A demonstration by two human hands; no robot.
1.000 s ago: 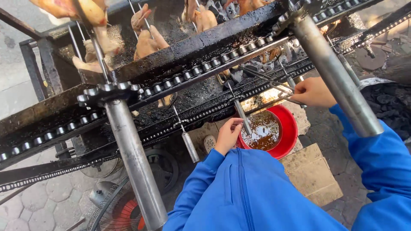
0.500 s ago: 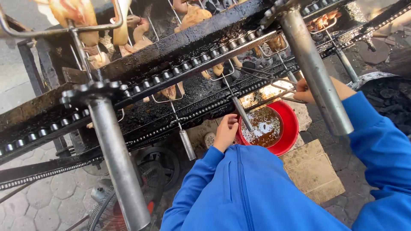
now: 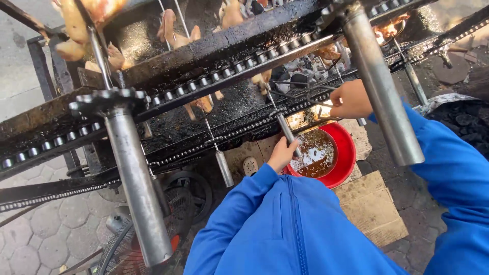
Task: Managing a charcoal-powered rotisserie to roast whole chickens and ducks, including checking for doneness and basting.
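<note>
Spit handle (image 3: 287,133) sits in the left hand (image 3: 281,153), fingers wrapped round it, just over the red basin (image 3: 345,155) of brown liquid. The right hand (image 3: 350,98) curls round wire (image 3: 311,97) under the chain (image 3: 224,76). Seemingly the spit is being seated; that would need steady aim at the rack (image 3: 214,43).

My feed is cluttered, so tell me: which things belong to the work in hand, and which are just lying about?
In hand:
left hand gripping spit handle
right hand at the rotisserie rack
red basin of brown liquid
chickens on spits

Lying about:
fan
cardboard
charcoal
</note>
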